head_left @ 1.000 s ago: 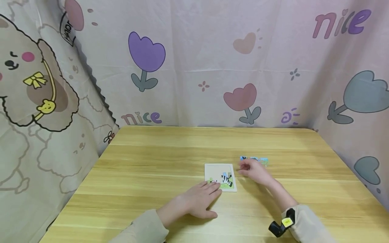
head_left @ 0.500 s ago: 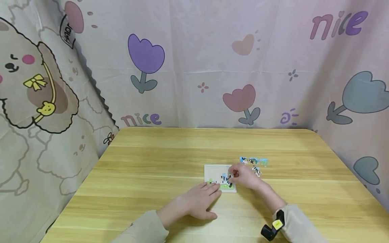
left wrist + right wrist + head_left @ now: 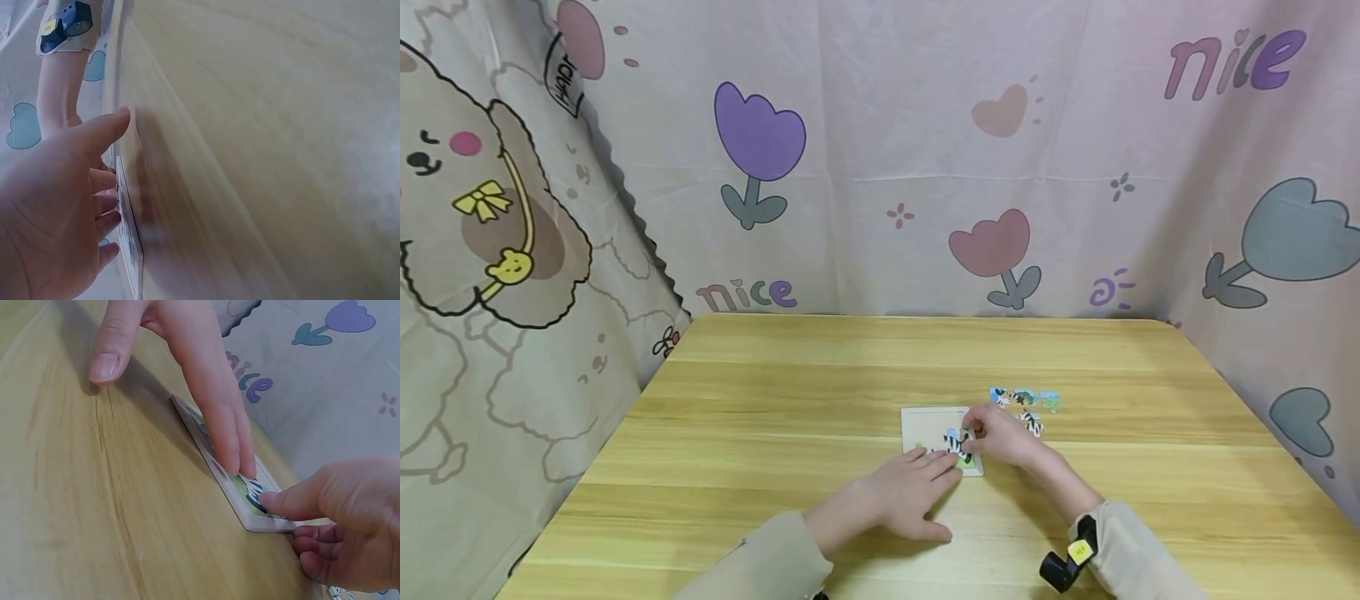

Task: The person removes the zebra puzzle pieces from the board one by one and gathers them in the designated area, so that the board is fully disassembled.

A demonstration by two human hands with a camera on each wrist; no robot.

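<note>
A square white-framed jigsaw puzzle board [image 3: 917, 423] lies on the table, partly filled with zebra-picture pieces along its lower right. My left hand [image 3: 917, 493] lies palm down, its straight fingers resting on the lower part of the board and covering some pieces. At the board's right edge, my right hand [image 3: 1003, 435] has its thumb and index finger at a zebra puzzle piece [image 3: 253, 490]. In the right wrist view the thumb touches this piece and the other fingers curl beside the frame. The index fingertip's contact is hidden there.
Several loose puzzle pieces [image 3: 1026, 397] lie in a row right of the board, with another zebra piece [image 3: 1032, 423] below them. The wooden table [image 3: 775, 392] reaches back to a patterned curtain [image 3: 865, 150]. A black wrist camera [image 3: 1067, 558] sits on the right sleeve.
My right hand has moved left from beside the loose pieces to the board's right edge, uncovering a zebra piece. My left hand has slid slightly right over the board.
</note>
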